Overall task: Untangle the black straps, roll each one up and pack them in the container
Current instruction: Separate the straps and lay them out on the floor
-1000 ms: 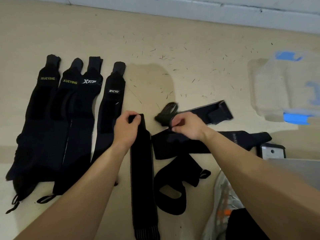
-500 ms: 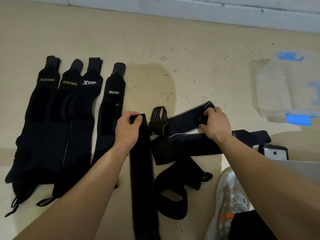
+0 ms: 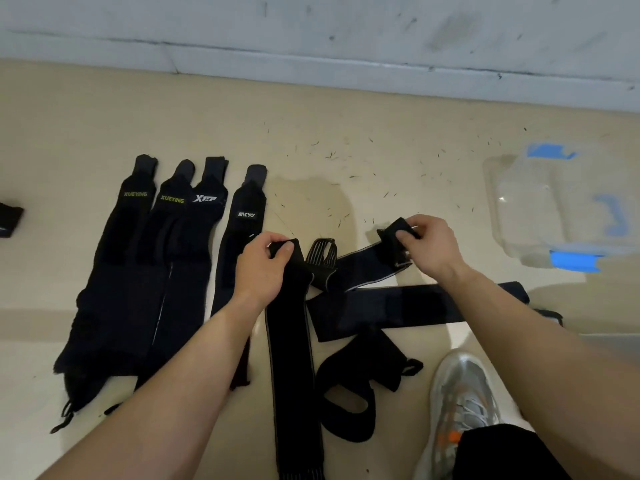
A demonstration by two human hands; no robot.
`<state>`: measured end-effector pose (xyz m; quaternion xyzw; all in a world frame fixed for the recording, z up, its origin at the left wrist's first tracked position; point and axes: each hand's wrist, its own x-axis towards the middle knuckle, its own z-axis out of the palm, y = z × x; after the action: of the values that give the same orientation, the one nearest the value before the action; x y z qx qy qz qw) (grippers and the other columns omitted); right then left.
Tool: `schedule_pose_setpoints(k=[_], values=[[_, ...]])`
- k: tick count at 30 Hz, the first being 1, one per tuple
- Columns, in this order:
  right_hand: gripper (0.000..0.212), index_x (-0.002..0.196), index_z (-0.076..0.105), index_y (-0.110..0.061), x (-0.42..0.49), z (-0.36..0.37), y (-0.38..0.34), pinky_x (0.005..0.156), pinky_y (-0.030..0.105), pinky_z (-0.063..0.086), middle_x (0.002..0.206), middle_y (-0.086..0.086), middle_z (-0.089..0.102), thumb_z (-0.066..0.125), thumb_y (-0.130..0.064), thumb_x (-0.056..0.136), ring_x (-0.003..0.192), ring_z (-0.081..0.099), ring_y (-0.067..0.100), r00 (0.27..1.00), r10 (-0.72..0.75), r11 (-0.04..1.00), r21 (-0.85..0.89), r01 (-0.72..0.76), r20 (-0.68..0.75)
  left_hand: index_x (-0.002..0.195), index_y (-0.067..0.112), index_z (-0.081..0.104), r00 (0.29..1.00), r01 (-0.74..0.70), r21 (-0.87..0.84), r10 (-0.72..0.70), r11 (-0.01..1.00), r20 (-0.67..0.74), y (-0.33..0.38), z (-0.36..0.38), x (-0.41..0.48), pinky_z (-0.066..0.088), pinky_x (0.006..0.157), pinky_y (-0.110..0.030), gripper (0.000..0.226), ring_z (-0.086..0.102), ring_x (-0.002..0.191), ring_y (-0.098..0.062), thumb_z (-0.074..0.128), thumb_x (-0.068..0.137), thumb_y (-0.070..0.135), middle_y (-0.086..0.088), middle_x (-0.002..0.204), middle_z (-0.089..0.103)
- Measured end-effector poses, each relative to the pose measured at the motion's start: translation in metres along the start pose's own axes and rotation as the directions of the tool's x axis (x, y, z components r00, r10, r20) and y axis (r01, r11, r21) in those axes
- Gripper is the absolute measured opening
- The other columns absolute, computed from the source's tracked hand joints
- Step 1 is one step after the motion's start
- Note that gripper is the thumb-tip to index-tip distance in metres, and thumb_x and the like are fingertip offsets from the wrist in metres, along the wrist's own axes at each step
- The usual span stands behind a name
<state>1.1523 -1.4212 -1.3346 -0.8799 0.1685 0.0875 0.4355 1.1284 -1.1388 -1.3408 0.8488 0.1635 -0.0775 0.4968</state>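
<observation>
L hand [image 3: 263, 271] fingers [image 3: 281, 247] curled, pinching top end of long black elastic strap [image 3: 294, 358] running to 6 o'clock on beige floor [image 3: 346, 143], R hand [image 3: 431, 249] pinching folded end of grey-edged black strap [image 3: 367, 268] at 2 o'clock, clear blue-clipped plastic container [image 3: 554, 209] at 3 o'clock.

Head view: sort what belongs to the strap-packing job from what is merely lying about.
Job: left hand pinching long black elastic strap; right hand gripping grey-edged black strap; four flat black logo straps; wide black crossing strap; looped black strap; clear plastic container with blue latches.
Lying about: silver sneaker; dark specks on beige floor.
</observation>
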Motion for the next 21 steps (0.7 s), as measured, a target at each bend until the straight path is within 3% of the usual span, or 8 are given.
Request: schedule_pose_setpoints(k=[2,4,8,11,15,21], values=[[0.006,0.091,0.071,-0.019,-0.008,-0.012,-0.025,0.073,0.034,0.058,0.079,0.004,0.072,0.07,-0.013,0.092,0.077,0.072,0.025,0.998,0.011,0.994,0.11,-0.018,0.061,0.11,0.023,0.069,1.0,0.001,-0.025,-0.001,1.0,0.013,0.019,-0.014,-0.007,0.053,0.08,-0.029,0.012,0.065,0.087,-0.013,0.068,0.098,0.027,0.006,0.09,0.067],[0.01,0.091,0.07,-0.018,-0.02,-0.024,-0.053,0.074,0.036,0.059,0.08,0.006,0.071,0.069,-0.009,0.094,0.077,0.071,0.023,0.993,-0.012,0.978,0.21,-0.013,0.118,0.109,0.021,0.069,0.999,0.006,-0.055,-0.005,0.998,0.035,0.039,-0.029,-0.017,0.056,0.087,-0.031,0.011,0.07,0.095,-0.016,0.068,0.098,0.026,0.004,0.095,0.072],[0.013,0.106,0.067,-0.009,-0.047,-0.051,-0.115,0.07,0.029,0.058,0.091,0.005,0.068,0.057,-0.004,0.1,0.08,0.065,0.018,0.978,-0.112,0.944,0.325,0.049,0.178,0.104,0.018,0.072,0.994,-0.067,-0.026,0.069,0.997,0.085,0.083,-0.065,-0.042,0.052,0.074,-0.024,0.009,0.07,0.08,-0.013,0.068,0.099,0.024,0.002,0.084,0.073],[0.017,0.111,0.059,-0.012,-0.07,-0.069,-0.157,0.067,0.029,0.054,0.095,0.004,0.063,0.048,-0.002,0.102,0.078,0.06,0.017,0.962,-0.155,0.947,0.312,0.079,0.227,0.099,0.018,0.074,0.988,-0.102,-0.054,0.108,0.993,0.11,0.115,-0.093,-0.059,0.05,0.068,-0.022,0.007,0.068,0.069,-0.01,0.068,0.098,0.022,0.001,0.078,0.073],[0.016,0.104,0.059,-0.021,-0.104,-0.097,-0.207,0.073,0.038,0.05,0.094,0.003,0.064,0.051,-0.008,0.102,0.081,0.058,0.021,0.934,-0.308,0.919,0.312,0.242,0.183,0.096,0.016,0.075,0.984,-0.145,-0.076,0.152,0.987,0.095,0.158,-0.129,-0.083,0.045,0.055,-0.018,0.01,0.063,0.057,-0.002,0.067,0.1,0.021,0.011,0.064,0.069],[0.022,0.115,0.066,-0.016,-0.159,-0.145,-0.273,0.072,0.035,0.056,0.096,0.011,0.074,0.07,-0.013,0.094,0.079,0.07,0.019,0.906,-0.419,0.829,0.43,0.358,0.053,0.089,0.013,0.074,0.977,-0.206,-0.091,0.21,0.974,0.045,0.215,-0.176,-0.121,0.042,0.047,-0.017,0.026,0.052,0.047,-0.002,0.055,0.105,0.022,0.014,0.056,0.059]])
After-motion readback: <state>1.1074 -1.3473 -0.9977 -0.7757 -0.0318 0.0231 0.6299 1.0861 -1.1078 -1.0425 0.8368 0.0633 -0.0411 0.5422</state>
